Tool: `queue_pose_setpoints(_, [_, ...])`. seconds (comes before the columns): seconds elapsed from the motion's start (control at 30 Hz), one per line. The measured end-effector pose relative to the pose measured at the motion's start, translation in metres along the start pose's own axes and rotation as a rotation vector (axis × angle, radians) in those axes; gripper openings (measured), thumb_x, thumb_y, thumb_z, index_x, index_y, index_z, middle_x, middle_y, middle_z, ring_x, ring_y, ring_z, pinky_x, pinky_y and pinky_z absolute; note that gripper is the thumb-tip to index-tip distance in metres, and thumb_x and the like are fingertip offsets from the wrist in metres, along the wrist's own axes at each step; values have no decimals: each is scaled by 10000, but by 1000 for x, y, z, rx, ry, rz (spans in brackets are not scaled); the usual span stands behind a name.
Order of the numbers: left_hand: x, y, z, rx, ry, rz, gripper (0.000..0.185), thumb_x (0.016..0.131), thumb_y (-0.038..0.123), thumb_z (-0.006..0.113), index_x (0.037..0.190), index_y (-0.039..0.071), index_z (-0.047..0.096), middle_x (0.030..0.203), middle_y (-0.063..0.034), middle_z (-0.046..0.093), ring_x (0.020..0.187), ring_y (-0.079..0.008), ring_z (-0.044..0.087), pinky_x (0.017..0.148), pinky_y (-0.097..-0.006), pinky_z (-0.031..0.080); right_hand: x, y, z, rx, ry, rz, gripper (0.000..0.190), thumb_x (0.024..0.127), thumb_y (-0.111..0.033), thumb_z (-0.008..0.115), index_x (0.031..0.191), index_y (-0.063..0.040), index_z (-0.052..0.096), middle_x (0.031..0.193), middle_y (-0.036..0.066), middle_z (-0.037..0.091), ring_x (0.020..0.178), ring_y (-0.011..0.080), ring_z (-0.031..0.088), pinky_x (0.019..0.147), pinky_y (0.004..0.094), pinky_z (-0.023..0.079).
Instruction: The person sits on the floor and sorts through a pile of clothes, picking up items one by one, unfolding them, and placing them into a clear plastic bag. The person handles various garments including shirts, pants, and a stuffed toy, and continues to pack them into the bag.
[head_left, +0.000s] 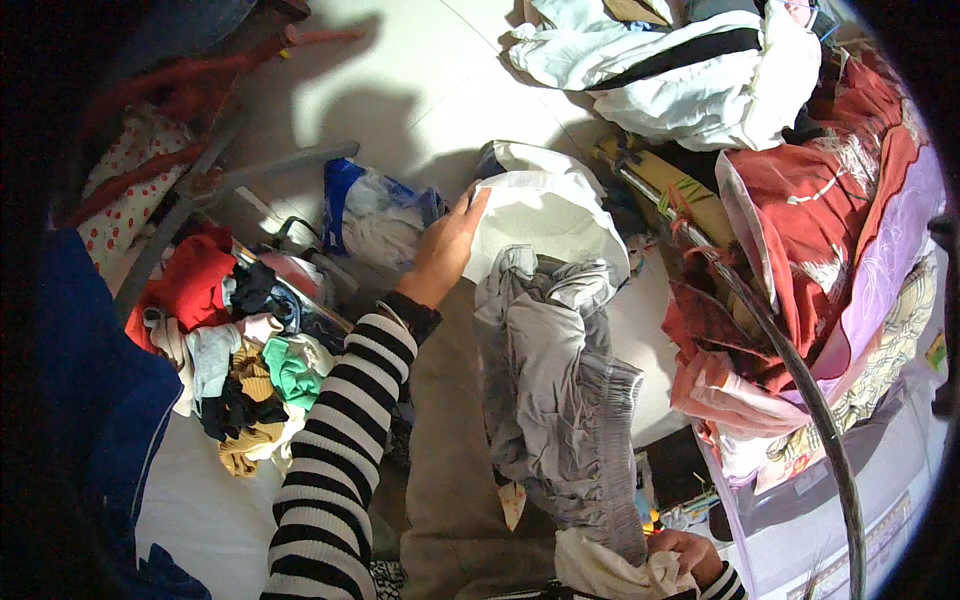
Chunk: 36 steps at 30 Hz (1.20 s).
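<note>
My left hand (444, 251) grips the left rim of a white, basin-like container (551, 210); its exact kind I cannot tell. Grey cloth (547, 330) lies partly in its lower side and drapes down toward me, ending in a gathered elastic waistband (611, 450). At the bottom right, my right hand (686, 556) is closed on a cream cloth (615, 566), just beside the lower end of the grey garment. Under the grey garment is a brown cloth surface (442, 450).
Small mixed garments (247, 360) lie at left, near a blue plastic bag (375, 214). Red folded textiles (810, 247) are piled at right over a clear storage box (840, 525). A long curved stick (795, 352) crosses there. White clothing (675, 75) lies on the tiled floor (442, 67).
</note>
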<state>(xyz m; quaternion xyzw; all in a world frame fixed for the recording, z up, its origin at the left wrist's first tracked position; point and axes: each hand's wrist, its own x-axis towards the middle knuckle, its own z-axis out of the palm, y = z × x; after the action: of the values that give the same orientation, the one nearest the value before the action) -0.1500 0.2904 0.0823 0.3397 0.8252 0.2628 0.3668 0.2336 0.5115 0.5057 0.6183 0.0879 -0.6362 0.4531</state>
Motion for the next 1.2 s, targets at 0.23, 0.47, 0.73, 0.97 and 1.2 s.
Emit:
queue_pose_setpoints(0.23, [9, -5, -18, 91, -72, -150, 535, 883, -21, 395, 1404, 79, 330, 1378, -193, 431, 1047, -377, 571, 871, -417, 488, -19, 38, -8, 25, 182, 98, 307, 680, -178, 723, 891, 28, 638, 815, 110, 662, 694, 235, 627, 614, 326, 476])
queue_pose_setpoints(0.47, [25, -29, -61, 61, 138, -12, 639, 779, -151, 396, 1378, 72, 396, 1438, -151, 368, 1116, -395, 521, 924, -426, 465, 13, 39, -18, 26, 277, 111, 343, 700, -168, 715, 972, 23, 629, 882, 96, 665, 745, 211, 630, 648, 313, 485])
queue_pose_setpoints(0.73, [16, -181, -211, 206, 484, -141, 517, 823, -54, 446, 1297, 133, 533, 1298, -204, 511, 1209, -312, 494, 1042, -383, 370, 18, 46, -40, 24, 283, 84, 392, 723, -156, 705, 1063, 17, 618, 959, 79, 669, 804, 184, 633, 688, 297, 495])
queue_pose_setpoints(0.97, [-9, -129, -209, 258, 663, -242, 421, 828, 170, 652, 1240, 126, 577, 1333, -233, 457, 1238, -375, 437, 1017, -419, 377, -26, 21, -3, -297, -30, -273, 464, 717, -135, 719, 1145, 15, 617, 1014, 49, 667, 866, 132, 619, 761, 274, 503])
queue_pose_setpoints(1.2, [-108, 157, -73, -691, -473, 49, 526, 855, 320, 671, 1266, 33, 512, 1224, -132, 576, 1146, -242, 539, 977, -352, 413, -44, -28, 68, -1196, -182, -553, 400, 723, -281, 731, 1021, -27, 651, 775, 175, 633, 738, 354, 614, 667, 410, 478])
